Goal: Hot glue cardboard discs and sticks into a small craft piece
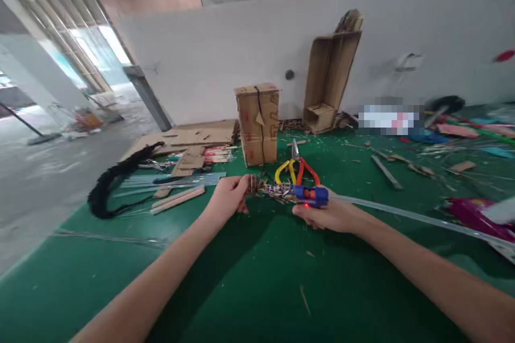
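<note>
left hand (230,196) curled around a small brown roll (253,184), fingers (241,185) closed on it, thumb side up. right hand (326,215) wrapped tight around a blue glue gun (309,195), with a little red light glowing on it. long clear glue stick (402,215) poking out the back of the gun, off to the right. between the two hands, a thin bundle of twigs and scraps (276,190), tip of the gun touching or almost touching it; hard to tell which.

probably very light, that roll and bundle. crumbly and easy to break, so best held gently at the thick brown end, right where the left fingers sit now. gun tip likely hot, so best kept away from skin. glue stick looks bendy and smooth.

all of it held just above the green surface (257,289), in the middle, close in front of the body.

just behind the hands, pliers with yellow and red handles (296,169) lying flat. farther back, a tall cardboard box (258,123) standing up. to the left, a black fuzzy strip (116,179), wooden sticks (177,199) and flat cardboard pieces (193,139). leaning on the wall, a cardboard shelf (330,80). lots of scraps scattered on the right.
</note>
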A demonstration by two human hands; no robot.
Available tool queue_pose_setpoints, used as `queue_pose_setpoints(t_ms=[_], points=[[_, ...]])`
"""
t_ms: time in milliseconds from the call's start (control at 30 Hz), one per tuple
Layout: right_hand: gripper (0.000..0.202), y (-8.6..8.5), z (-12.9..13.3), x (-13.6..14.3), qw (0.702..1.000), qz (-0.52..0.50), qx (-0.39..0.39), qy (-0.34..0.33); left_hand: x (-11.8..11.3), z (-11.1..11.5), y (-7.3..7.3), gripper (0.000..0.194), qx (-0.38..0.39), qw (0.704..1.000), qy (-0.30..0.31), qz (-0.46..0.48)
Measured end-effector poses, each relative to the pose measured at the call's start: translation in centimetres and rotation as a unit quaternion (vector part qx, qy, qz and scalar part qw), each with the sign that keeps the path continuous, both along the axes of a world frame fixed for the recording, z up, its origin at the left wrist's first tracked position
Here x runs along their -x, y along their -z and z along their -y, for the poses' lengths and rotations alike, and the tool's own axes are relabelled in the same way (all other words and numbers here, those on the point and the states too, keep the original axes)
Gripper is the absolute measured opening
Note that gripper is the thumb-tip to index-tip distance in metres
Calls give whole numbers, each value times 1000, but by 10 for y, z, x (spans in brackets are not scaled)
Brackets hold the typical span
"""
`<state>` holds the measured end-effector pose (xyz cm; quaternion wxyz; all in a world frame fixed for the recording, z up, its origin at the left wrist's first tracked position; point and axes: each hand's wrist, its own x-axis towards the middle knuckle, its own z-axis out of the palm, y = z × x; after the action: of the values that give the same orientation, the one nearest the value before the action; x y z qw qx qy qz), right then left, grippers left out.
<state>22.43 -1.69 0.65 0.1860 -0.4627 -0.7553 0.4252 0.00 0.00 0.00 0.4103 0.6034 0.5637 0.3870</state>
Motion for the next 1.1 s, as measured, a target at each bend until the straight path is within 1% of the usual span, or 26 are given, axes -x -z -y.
queue_pose_setpoints(t_ms=[200,367,567,767,900,1100], points=[[45,1,0,-2,1000,15,2,18,5,-1,-1,36,-11,997,80,10],[43,-1,1,-1,999,8,12,29,8,0,-7,32,0,995,102,6],[40,1,2,1,998,-22,11,51,8,1,-12,24,8,995,100,-9],[38,0,3,3,998,-26,11,51,8,0,-8,21,17,995,93,27],[41,-2,4,2,998,-14,8,62,6,1,-9,22,29,994,88,53],[40,-9,5,2,999,-2,29,45,4,2,-10,22,7,995,60,77]])
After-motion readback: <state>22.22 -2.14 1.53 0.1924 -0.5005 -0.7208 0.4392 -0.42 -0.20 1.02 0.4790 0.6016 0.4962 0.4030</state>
